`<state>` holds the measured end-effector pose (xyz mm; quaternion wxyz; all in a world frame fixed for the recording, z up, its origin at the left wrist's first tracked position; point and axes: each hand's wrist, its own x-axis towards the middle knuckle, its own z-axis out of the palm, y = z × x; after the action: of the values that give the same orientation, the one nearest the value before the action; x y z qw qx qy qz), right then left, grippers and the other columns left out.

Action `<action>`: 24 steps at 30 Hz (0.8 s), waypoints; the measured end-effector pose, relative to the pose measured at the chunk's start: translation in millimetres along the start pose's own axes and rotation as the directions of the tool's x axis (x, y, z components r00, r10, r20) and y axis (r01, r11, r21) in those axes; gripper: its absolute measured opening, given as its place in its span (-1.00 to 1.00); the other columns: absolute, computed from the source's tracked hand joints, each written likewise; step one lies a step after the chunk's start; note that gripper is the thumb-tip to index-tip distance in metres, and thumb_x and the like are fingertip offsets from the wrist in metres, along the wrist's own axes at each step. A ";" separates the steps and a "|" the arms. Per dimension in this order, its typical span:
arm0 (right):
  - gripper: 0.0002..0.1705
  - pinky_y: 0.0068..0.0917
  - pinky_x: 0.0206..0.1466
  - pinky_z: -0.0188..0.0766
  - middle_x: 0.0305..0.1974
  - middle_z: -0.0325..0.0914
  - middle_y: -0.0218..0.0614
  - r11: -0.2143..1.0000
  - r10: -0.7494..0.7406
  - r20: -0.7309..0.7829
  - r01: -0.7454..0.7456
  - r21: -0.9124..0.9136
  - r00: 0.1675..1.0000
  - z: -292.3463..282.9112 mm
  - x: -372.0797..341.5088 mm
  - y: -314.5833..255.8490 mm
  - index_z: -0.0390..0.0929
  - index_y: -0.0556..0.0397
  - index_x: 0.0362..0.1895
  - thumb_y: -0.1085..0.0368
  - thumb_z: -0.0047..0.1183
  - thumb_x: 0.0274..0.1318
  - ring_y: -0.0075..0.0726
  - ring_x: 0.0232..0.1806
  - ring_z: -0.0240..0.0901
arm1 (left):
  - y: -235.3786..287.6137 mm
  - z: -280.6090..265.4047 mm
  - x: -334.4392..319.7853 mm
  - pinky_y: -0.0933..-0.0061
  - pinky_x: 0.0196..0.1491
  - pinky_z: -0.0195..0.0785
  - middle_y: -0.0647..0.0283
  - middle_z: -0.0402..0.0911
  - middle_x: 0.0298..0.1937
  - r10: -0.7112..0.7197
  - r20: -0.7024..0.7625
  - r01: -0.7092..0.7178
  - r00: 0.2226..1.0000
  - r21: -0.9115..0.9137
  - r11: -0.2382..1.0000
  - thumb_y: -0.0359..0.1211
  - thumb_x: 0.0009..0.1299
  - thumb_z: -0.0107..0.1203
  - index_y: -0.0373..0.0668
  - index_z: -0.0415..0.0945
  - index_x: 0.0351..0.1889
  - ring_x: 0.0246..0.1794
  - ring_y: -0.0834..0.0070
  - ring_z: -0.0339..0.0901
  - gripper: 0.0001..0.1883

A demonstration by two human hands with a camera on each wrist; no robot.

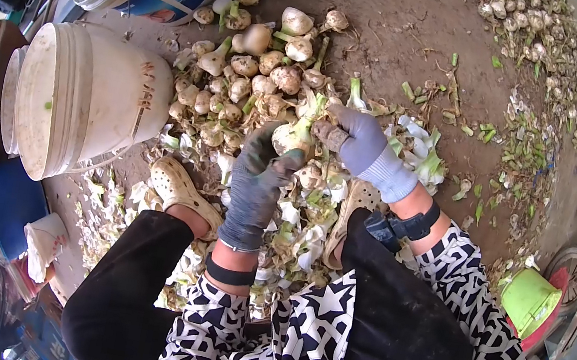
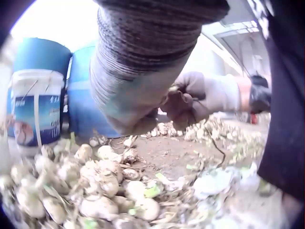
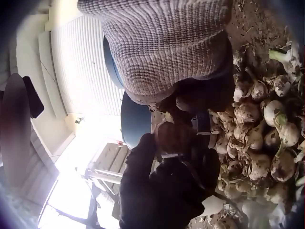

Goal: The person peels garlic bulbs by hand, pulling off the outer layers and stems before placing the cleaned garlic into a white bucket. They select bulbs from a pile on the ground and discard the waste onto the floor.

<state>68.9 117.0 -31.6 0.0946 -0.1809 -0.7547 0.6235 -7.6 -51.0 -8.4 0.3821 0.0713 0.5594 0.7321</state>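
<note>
Grip, two-handed: left hand (image 1: pixel 259 175), dark-gloved, thumb and fingers closed round one pale bulb (image 1: pixel 288 139); right hand (image 1: pixel 361 145), grey-gloved, fingers curled in at the bulb's green stem (image 1: pixel 312 105), exact pinch partly hidden. Bulb's place: between both hands, over the near edge of the pile.

Handling, as judged: apparent cleaning of the bulb; calls for a firm, uncrushing left hold, loose skin drawn off in short strips from the stem end, bulb turned between pulls.

Beneath: stripped skins (image 1: pixel 307 248), strewn between two clogs (image 1: pixel 182 189); waste best dropped there, apart from whole bulbs.

Beyond: bulb pile (image 1: pixel 285 79), beside a white bucket (image 1: pixel 107 100).

Far right: second spread of bulbs (image 1: pixel 532 26).
</note>
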 end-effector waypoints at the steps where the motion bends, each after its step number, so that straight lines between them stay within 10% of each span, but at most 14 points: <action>1: -0.74 -0.42 -0.16 0.45 -0.35 0.63 -0.20 1.000 0.001 -0.003 -0.001 0.000 1.000 -3.5 -0.9 -0.4 0.57 0.18 -0.17 0.23 0.10 0.21 -0.40 -0.29 0.54 | 4.1 6.9 -2.4 0.32 -0.14 0.52 0.09 0.53 -0.01 -0.073 -0.019 0.072 0.997 -0.061 0.996 -0.20 0.35 0.09 -0.31 0.34 0.15 -0.14 0.37 0.57 -0.51; 4: -0.75 -0.52 -0.12 0.44 -0.34 0.62 -0.34 0.911 0.284 0.200 -0.329 0.248 0.938 -12.6 -4.5 -7.0 0.60 0.14 -0.13 0.23 0.13 0.20 -0.55 -0.25 0.50 | 10.1 13.4 1.4 0.33 -0.40 0.39 0.06 0.55 -0.32 -0.408 0.099 0.404 0.907 -0.475 0.782 0.00 0.43 -0.18 -0.26 0.41 -0.04 -0.47 0.33 0.51 -0.52; 5: -0.74 -0.55 -0.08 0.44 -0.31 0.62 -0.39 0.849 0.089 0.155 -0.157 0.505 0.984 -6.9 -6.1 -1.8 0.59 0.16 -0.11 0.25 0.12 0.20 -0.61 -0.22 0.50 | 14.6 17.7 3.0 0.33 -0.48 0.31 0.08 0.53 -0.45 -0.519 0.086 0.494 0.851 -0.469 0.732 0.07 0.46 -0.37 -0.19 0.44 -0.13 -0.63 0.30 0.42 -0.46; 10: -0.68 -0.53 0.00 0.47 -0.21 0.62 -0.36 0.876 -0.037 0.276 -0.102 0.472 0.960 -12.0 -10.0 6.1 0.50 0.16 0.02 0.27 0.07 0.24 -0.51 -0.14 0.54 | 4.3 11.4 14.5 0.32 -0.52 0.41 0.16 0.61 -0.46 -0.453 0.255 0.520 0.854 -0.430 0.738 0.04 0.50 -0.26 -0.19 0.46 -0.15 -0.48 0.35 0.57 -0.52; 12: -0.68 -0.52 -0.01 0.48 -0.19 0.62 -0.36 0.575 -0.051 0.264 -0.188 0.796 0.963 -15.5 -8.9 16.0 0.49 0.16 0.03 0.31 0.07 0.22 -0.48 -0.15 0.56 | 5.7 15.4 21.1 0.33 -0.48 0.44 0.14 0.62 -0.41 -0.396 -0.014 0.396 0.918 0.008 0.918 0.10 0.51 -0.30 -0.21 0.47 -0.10 -0.41 0.36 0.59 -0.45; 14: -0.66 -0.51 -0.01 0.49 -0.18 0.62 -0.35 0.551 0.028 0.289 -0.256 0.794 0.957 -17.0 -15.5 14.1 0.50 0.17 0.00 0.27 0.12 0.17 -0.46 -0.16 0.56 | -7.6 12.9 33.0 0.36 -0.42 0.48 0.12 0.63 -0.35 -0.387 -0.101 0.376 0.916 -0.114 0.920 0.16 0.50 -0.32 -0.23 0.47 -0.05 -0.33 0.39 0.60 -0.38; 16: -0.61 -0.49 -0.01 0.50 -0.17 0.62 -0.34 0.373 0.068 0.323 -0.324 0.869 0.944 -12.0 -20.2 11.9 0.50 0.17 0.00 0.22 0.15 0.14 -0.46 -0.15 0.57 | -33.4 -11.1 49.8 0.40 -0.36 0.49 0.13 0.62 -0.31 -0.048 -0.201 0.126 0.978 0.396 0.909 0.17 0.50 -0.35 -0.27 0.47 -0.02 -0.31 0.42 0.60 -0.33; 17: -0.56 -0.50 -0.09 0.53 -0.20 0.63 -0.30 0.264 -0.090 0.408 -0.373 0.890 0.909 -15.9 -20.3 12.0 0.49 0.17 0.04 0.23 0.17 0.10 -0.44 -0.21 0.58 | -32.4 -9.2 54.3 0.38 -0.33 0.47 0.14 0.62 -0.31 -0.101 -0.221 0.181 0.970 0.378 0.908 0.09 0.54 -0.33 -0.34 0.46 -0.06 -0.34 0.39 0.59 -0.37; 18: -0.56 -0.50 -0.09 0.53 -0.20 0.63 -0.30 0.259 -0.083 0.406 -0.374 0.890 0.910 -13.8 -22.6 10.6 0.49 0.17 0.04 0.23 0.17 0.10 -0.44 -0.21 0.58 | -24.2 6.8 51.1 0.32 -0.30 0.46 0.11 0.61 -0.32 -0.401 -0.266 0.340 0.877 -0.247 0.907 0.03 0.52 -0.18 -0.39 0.42 -0.05 -0.36 0.32 0.59 -0.44; 20: -0.66 -0.55 -0.30 0.54 -0.28 0.64 -0.23 0.289 0.129 0.340 -0.363 0.886 0.931 -9.8 -24.5 3.1 0.56 0.23 -0.06 0.29 0.14 0.10 -0.41 -0.36 0.59 | -42.2 -14.6 46.6 0.35 -0.28 0.48 0.11 0.62 -0.29 0.066 -0.041 -0.037 0.997 0.498 0.866 -0.01 0.44 0.02 -0.37 0.36 0.03 -0.35 0.28 0.60 -0.46; 21: -0.67 -0.50 -0.24 0.55 -0.26 0.64 -0.22 0.235 0.105 0.411 -0.424 0.874 0.906 -13.9 -19.5 12.8 0.58 0.25 -0.11 0.27 0.13 0.11 -0.39 -0.32 0.59 | -30.6 -4.8 35.0 0.41 -0.25 0.50 0.16 0.62 -0.22 0.348 0.176 -0.303 0.921 0.885 0.353 0.01 0.39 0.08 -0.35 0.29 0.14 -0.31 0.30 0.62 -0.38; 22: -0.68 -0.48 -0.22 0.55 -0.27 0.64 -0.22 0.102 0.008 0.449 -0.448 0.888 0.893 -17.2 -18.3 17.9 0.58 0.24 -0.13 0.26 0.13 0.10 -0.38 -0.31 0.60 | -32.3 -4.4 30.8 0.36 -0.07 0.51 0.12 0.53 0.06 0.390 0.224 -0.414 0.893 0.750 0.517 -0.03 0.34 0.13 -0.11 0.21 0.27 -0.02 0.30 0.56 -0.37; 23: -0.70 -0.49 -0.24 0.53 -0.28 0.64 -0.21 0.107 0.039 0.411 -0.412 0.905 0.911 -17.5 -16.0 12.6 0.60 0.22 -0.16 0.23 0.10 0.14 -0.39 -0.31 0.59 | -19.6 2.9 28.2 0.27 -0.03 0.49 0.15 0.53 0.06 0.030 0.053 -0.040 0.998 0.192 0.981 -0.05 0.33 0.14 -0.12 0.21 0.27 0.00 0.30 0.54 -0.36; 24: -0.71 -0.49 -0.25 0.52 -0.28 0.64 -0.20 0.111 0.069 0.373 -0.379 0.919 0.925 -17.6 -14.5 8.6 0.61 0.20 -0.19 0.21 0.07 0.18 -0.40 -0.31 0.59 | -3.2 11.4 25.0 0.19 0.01 0.48 0.17 0.53 0.05 -0.366 0.162 0.398 0.916 -0.470 0.788 -0.06 0.33 0.14 -0.14 0.21 0.27 0.03 0.30 0.53 -0.36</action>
<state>90.0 128.7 -35.2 0.0022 -0.1120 -0.1341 0.9846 -17.4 -26.1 -15.1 0.5446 -0.1203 0.3443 0.7552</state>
